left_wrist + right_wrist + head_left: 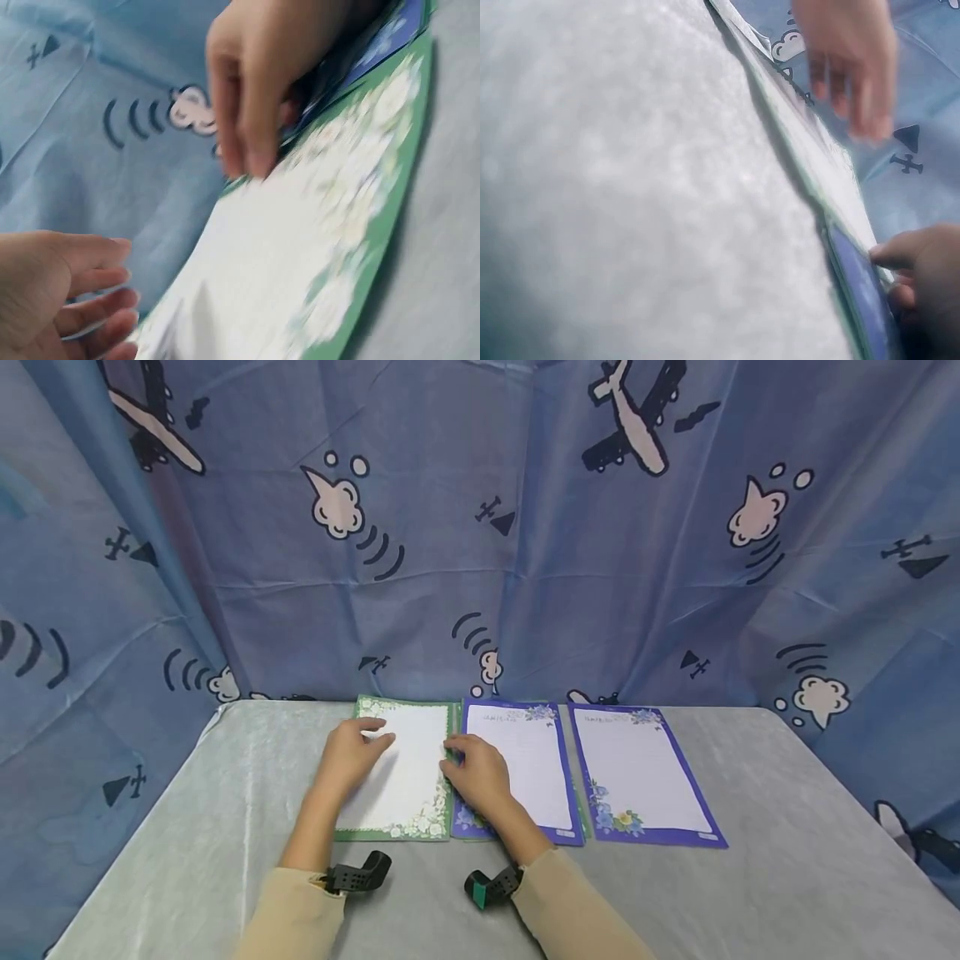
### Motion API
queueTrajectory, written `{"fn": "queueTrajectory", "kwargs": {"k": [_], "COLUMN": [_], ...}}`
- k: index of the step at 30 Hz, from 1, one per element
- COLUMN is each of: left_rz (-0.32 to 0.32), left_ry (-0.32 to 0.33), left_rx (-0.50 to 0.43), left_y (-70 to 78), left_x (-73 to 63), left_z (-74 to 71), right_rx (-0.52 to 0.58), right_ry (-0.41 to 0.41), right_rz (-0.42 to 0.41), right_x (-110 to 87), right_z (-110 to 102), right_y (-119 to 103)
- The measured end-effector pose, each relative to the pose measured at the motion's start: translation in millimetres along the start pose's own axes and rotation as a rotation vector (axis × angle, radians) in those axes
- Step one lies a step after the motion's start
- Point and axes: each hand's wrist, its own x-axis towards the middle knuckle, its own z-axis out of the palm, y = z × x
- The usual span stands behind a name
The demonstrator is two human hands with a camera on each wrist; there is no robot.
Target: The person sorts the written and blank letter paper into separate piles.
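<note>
In the head view a green-bordered sheet of paper (405,768) with white flowers lies at the left. My left hand (354,756) is over its left half, fingers loosely extended and holding nothing; the left wrist view shows this hand (67,300) apart from the paper. At the sheet's right edge, my right hand (480,772) pinches the border between thumb and fingers, as the right wrist view also shows (922,262). Under that hand lies a purple-bordered sheet (525,768) with blue flowers, and green edges show beneath it.
A second purple-bordered sheet (645,777) lies to the right, slightly angled. All the papers are on a grey cloth-covered table (780,860), near its back edge. Behind it hangs a blue curtain (450,527) printed with planes and clouds.
</note>
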Motion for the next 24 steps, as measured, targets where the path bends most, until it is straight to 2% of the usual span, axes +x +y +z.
{"fn": "queueTrajectory", "kwargs": {"k": [4,6,10,13,16,19,22,24], "left_rz": [0.035,0.050,0.077,0.112,0.150,0.188,0.214,0.212], "left_ry": [-0.001,0.000,-0.003,-0.049,-0.081,-0.059,-0.032,-0.035], "left_rx": [-0.113,-0.159,-0.209,-0.155,-0.074,-0.010,0.011,0.008], "left_y": [19.0,26.0,34.3,36.7,36.8,34.4,30.8,29.6], "left_x": [0.2,-0.2,-2.6,-6.0,-9.5,-11.4,-12.3,-11.9], "left_z": [23.0,35.0,58.6,71.9,80.3,86.1,89.6,90.0], "right_rx": [0.124,0.202,0.351,0.433,0.459,0.463,0.466,0.466], "right_ry": [0.002,0.005,0.081,0.148,0.156,0.151,0.156,0.150], "right_rz": [0.051,0.102,0.203,0.247,0.258,0.252,0.248,0.244], "right_x": [3.1,4.9,7.2,7.4,6.7,6.6,6.8,7.6], "right_z": [-2,-4,-7,-8,-8,-7,-6,-6], "right_y": [3,3,4,5,6,7,8,9]}}
